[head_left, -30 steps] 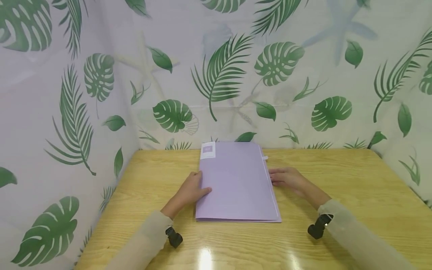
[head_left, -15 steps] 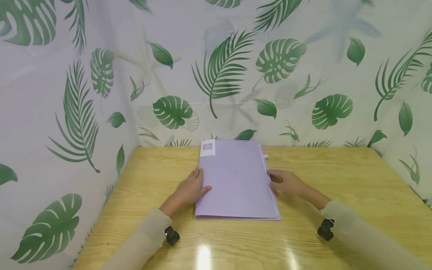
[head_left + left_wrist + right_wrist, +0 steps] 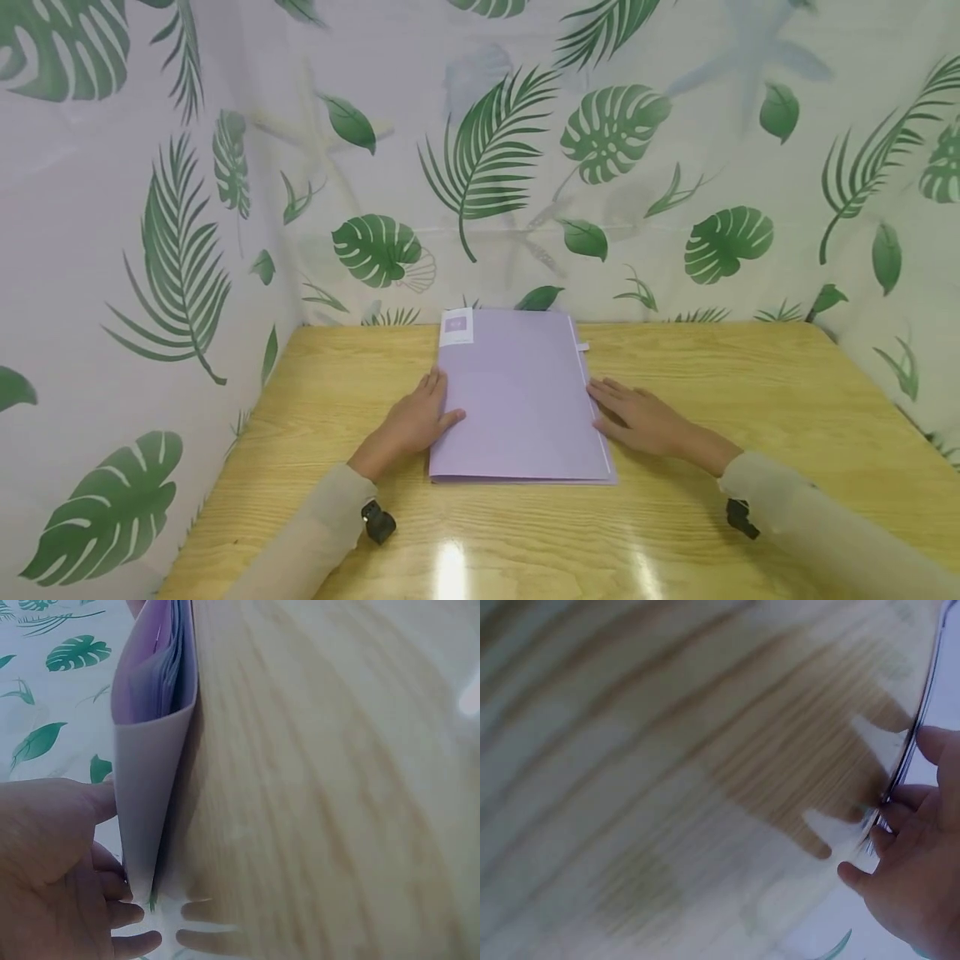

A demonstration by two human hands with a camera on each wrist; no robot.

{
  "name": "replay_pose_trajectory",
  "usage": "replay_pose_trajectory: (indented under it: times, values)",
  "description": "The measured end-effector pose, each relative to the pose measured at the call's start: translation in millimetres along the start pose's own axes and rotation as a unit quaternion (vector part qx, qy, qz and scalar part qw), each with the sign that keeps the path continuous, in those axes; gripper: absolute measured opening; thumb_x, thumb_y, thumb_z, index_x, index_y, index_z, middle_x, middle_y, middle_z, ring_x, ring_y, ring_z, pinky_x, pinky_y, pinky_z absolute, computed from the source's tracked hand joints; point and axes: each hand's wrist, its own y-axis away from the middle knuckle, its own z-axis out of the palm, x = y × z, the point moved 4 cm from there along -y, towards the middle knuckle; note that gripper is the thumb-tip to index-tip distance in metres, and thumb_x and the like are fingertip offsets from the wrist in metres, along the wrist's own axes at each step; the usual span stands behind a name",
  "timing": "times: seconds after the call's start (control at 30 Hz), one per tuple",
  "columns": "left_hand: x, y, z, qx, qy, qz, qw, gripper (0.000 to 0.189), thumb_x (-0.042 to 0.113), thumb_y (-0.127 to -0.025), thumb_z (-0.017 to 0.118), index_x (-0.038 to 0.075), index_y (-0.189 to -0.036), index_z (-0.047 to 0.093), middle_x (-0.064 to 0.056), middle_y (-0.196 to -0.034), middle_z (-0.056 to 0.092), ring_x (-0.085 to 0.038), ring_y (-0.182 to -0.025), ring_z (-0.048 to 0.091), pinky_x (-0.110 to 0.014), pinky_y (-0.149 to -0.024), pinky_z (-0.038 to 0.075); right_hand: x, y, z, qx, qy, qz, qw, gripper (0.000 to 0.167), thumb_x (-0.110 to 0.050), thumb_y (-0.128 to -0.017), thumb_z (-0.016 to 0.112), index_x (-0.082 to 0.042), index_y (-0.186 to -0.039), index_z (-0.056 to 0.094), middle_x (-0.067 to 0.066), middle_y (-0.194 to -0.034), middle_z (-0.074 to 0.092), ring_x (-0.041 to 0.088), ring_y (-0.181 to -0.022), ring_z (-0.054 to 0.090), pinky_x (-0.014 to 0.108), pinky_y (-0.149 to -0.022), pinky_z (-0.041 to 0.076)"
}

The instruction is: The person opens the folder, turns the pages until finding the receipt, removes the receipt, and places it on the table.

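A closed light-purple file folder (image 3: 517, 400) lies flat on the wooden table, with a white label (image 3: 457, 327) at its upper left corner and a small white tab (image 3: 582, 347) on its right side. My left hand (image 3: 414, 423) rests along the spine, thumb on the front cover. In the left wrist view the folder's spine (image 3: 150, 795) looks thick, and inner sheets (image 3: 161, 682) show at the end. On the other side, my right hand (image 3: 648, 423) touches the right edge with extended fingers. The right wrist view has these fingertips against the thin folder edge (image 3: 928, 697).
Wooden table surface (image 3: 337, 367) surrounds the folder. A leaf-patterned cloth wall (image 3: 480, 167) stands right behind the table's back edge, and another (image 3: 90, 250) runs along the left. A small black camera (image 3: 377, 522) is strapped to the left wrist, another (image 3: 742, 517) to the right.
My right hand's fingers were first at the edge, then bent with a gap beside the thumb, and now lie extended against it. The left hand keeps its place; the folder stays closed.
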Motion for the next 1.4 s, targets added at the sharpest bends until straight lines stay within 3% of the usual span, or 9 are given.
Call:
replay_pose_trajectory:
  times: [0.2, 0.37, 0.5, 0.7, 0.87, 1.2, 1.3, 1.4]
  values:
    - [8.5, 3.6, -6.8, 0.011, -0.020, 0.044, 0.9988, 0.065, 0.034, -0.108, 0.048, -0.007, -0.156, 0.030, -0.025, -0.166, 0.023, -0.040, -0.155, 0.024, -0.051, -0.126, 0.025, -4, 2.2, -3, -0.008, 0.033, -0.019, 0.9992, 0.059, -0.031, -0.106, 0.051, 0.003, -0.153, 0.040, 0.023, -0.159, 0.040, 0.046, -0.147, 0.037, 0.072, -0.112, 0.032]
    - [27.1, 10.6, -5.8, 0.002, -0.050, 0.093, 0.9945, 0.061, 0.033, -0.109, 0.047, -0.004, -0.155, 0.035, -0.024, -0.164, 0.029, -0.041, -0.154, 0.028, -0.054, -0.124, 0.028, -6, 2.5, -9, -0.012, 0.048, -0.015, 0.9987, 0.059, -0.032, -0.106, 0.052, 0.003, -0.152, 0.042, 0.023, -0.158, 0.042, 0.045, -0.146, 0.040, 0.071, -0.113, 0.033]
    - [44.6, 17.2, 1.4, -0.019, -0.076, 0.131, 0.9883, 0.069, 0.044, -0.107, 0.047, -0.001, -0.158, 0.032, -0.021, -0.166, 0.025, -0.040, -0.155, 0.025, -0.055, -0.125, 0.028, -7, 2.1, -12, -0.022, 0.045, -0.011, 0.9987, 0.059, -0.033, -0.106, 0.052, 0.002, -0.152, 0.043, 0.022, -0.158, 0.042, 0.044, -0.147, 0.040, 0.070, -0.112, 0.035]
    - [67.4, 22.9, 10.8, -0.050, -0.098, 0.155, 0.9818, 0.096, 0.067, -0.097, 0.053, 0.004, -0.162, 0.022, -0.014, -0.170, 0.016, -0.033, -0.159, 0.015, -0.053, -0.128, 0.020, -6, 1.0, -12, -0.019, 0.048, -0.018, 0.9985, 0.059, -0.034, -0.106, 0.052, 0.002, -0.151, 0.044, 0.022, -0.158, 0.043, 0.044, -0.146, 0.041, 0.067, -0.112, 0.037]
    - [80.8, 27.0, 16.9, -0.053, -0.123, 0.177, 0.9750, 0.104, 0.069, -0.091, 0.060, 0.005, -0.163, 0.020, -0.011, -0.171, 0.014, -0.029, -0.159, 0.014, -0.049, -0.129, 0.017, -5, 1.5, -11, -0.019, 0.053, -0.021, 0.9982, 0.059, -0.034, -0.105, 0.053, 0.003, -0.151, 0.045, 0.022, -0.157, 0.045, 0.044, -0.145, 0.042, 0.066, -0.111, 0.039]
    - [95.1, 26.0, 19.4, 0.008, -0.122, 0.240, 0.9630, 0.081, 0.051, -0.097, 0.065, 0.005, -0.158, 0.036, -0.011, -0.165, 0.033, -0.028, -0.154, 0.031, -0.045, -0.127, 0.027, -4, 0.5, -9, -0.010, 0.053, -0.031, 0.9981, 0.057, -0.032, -0.105, 0.052, 0.003, -0.151, 0.045, 0.023, -0.156, 0.045, 0.046, -0.143, 0.043, 0.065, -0.110, 0.042]
    - [101.2, 28.9, 13.7, 0.049, -0.105, 0.270, 0.9559, 0.072, 0.043, -0.098, 0.065, 0.005, -0.154, 0.042, -0.011, -0.162, 0.041, -0.028, -0.151, 0.039, -0.044, -0.124, 0.034, -4, -0.4, -9, 0.000, 0.058, -0.044, 0.9973, 0.056, -0.028, -0.105, 0.052, 0.005, -0.149, 0.046, 0.025, -0.153, 0.048, 0.047, -0.141, 0.046, 0.063, -0.109, 0.044]
    - [108.7, 33.9, 1.8, 0.113, -0.072, 0.304, 0.9434, 0.063, 0.032, -0.096, 0.069, 0.005, -0.149, 0.050, -0.011, -0.156, 0.050, -0.027, -0.145, 0.048, -0.042, -0.120, 0.040, -5, -1.1, -10, 0.013, 0.065, -0.059, 0.9961, 0.054, -0.025, -0.103, 0.054, 0.008, -0.146, 0.049, 0.028, -0.149, 0.051, 0.048, -0.138, 0.049, 0.061, -0.108, 0.046]
